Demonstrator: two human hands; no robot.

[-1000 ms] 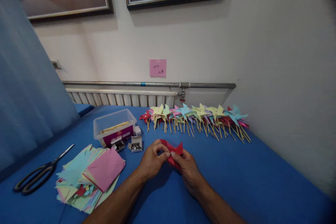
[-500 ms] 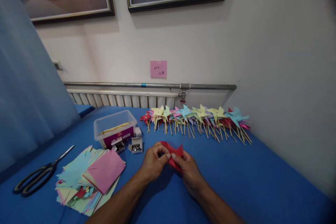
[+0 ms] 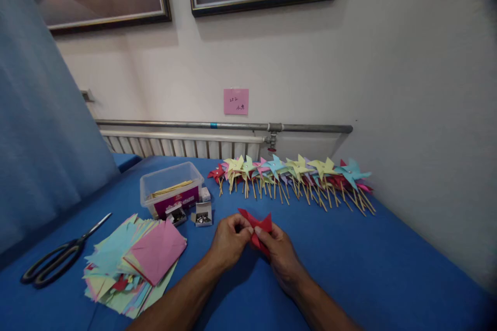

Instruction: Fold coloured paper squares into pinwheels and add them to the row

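A folded red paper piece (image 3: 258, 227) with pointed tips is pinched between both hands just above the blue table (image 3: 380, 264). My left hand (image 3: 229, 242) grips its left side with fingers curled. Closed around its right side and lower part is my right hand (image 3: 280, 256). Much of the red paper is hidden behind the fingers.
A long row of finished paper pinwheels on wooden sticks (image 3: 295, 178) lies by the wall. A clear plastic box (image 3: 171, 189) with sticks, two small open boxes of pins (image 3: 194, 213), a stack of coloured paper squares (image 3: 137, 261) and black scissors (image 3: 58, 258) lie to the left.
Both hands keep hold of the red paper and shift only slightly; the view has drifted a little.
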